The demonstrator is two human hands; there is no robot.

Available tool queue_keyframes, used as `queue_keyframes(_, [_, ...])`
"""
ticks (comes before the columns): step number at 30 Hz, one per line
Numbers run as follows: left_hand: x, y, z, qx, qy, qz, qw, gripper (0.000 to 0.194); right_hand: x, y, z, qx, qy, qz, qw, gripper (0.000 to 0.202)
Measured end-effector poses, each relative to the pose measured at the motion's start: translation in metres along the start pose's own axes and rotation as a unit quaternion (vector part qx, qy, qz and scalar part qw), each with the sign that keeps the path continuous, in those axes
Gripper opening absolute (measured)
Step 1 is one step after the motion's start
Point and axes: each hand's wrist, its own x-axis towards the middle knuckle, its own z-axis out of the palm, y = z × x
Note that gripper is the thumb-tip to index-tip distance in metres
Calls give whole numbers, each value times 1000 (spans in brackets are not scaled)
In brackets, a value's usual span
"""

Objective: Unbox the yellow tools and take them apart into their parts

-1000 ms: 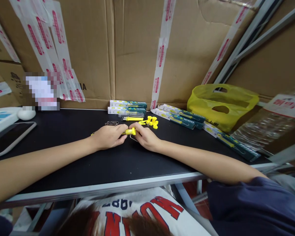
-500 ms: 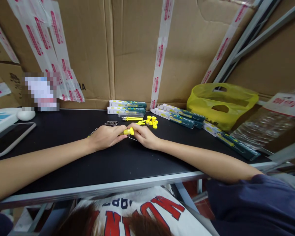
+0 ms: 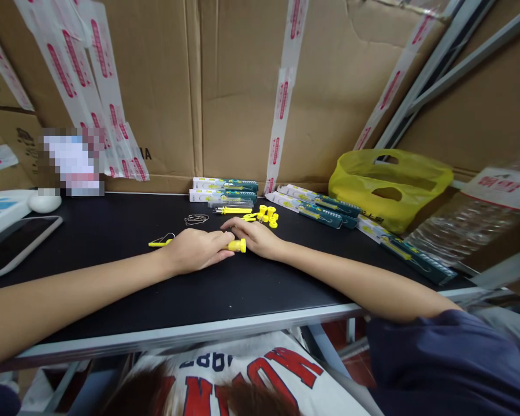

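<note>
My left hand (image 3: pixel 199 249) is closed round a yellow tool (image 3: pixel 239 245), whose capped end sticks out past the fingers to the right. Close beside it, my right hand (image 3: pixel 256 236) has its fingers bent near the left fingertips; whether they hold anything is hidden. Left of my left hand a yellow piece with a thin wire loop (image 3: pixel 159 243) shows on the black table. Bent metal wires (image 3: pixel 196 219) lie behind the hands. Farther back are a yellow rod (image 3: pixel 237 211) and several small yellow caps (image 3: pixel 269 214).
Printed slim boxes (image 3: pixel 224 195) lie at the back, with more boxes (image 3: pixel 305 209) to the right. A yellow plastic bag (image 3: pixel 372 202) and a large clear bottle (image 3: pixel 463 214) stand on the right. A phone (image 3: pixel 17 245) lies at the left. Cardboard (image 3: pixel 238 115) rises behind.
My left hand has moved slightly right and down with the yellow tool. The piece with the wire loop at its left is now more exposed. My right hand has shifted slightly.
</note>
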Motion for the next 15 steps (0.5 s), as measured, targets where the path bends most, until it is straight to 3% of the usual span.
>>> queue_keyframes(8, [0,0,-1,-56,5,-24,998,31,9,9,7,70,53,85,992,18])
queue_keyframes(15, [1,-3,1,-151,18,-57,987,22,74,12,16,51,58,42,996,12])
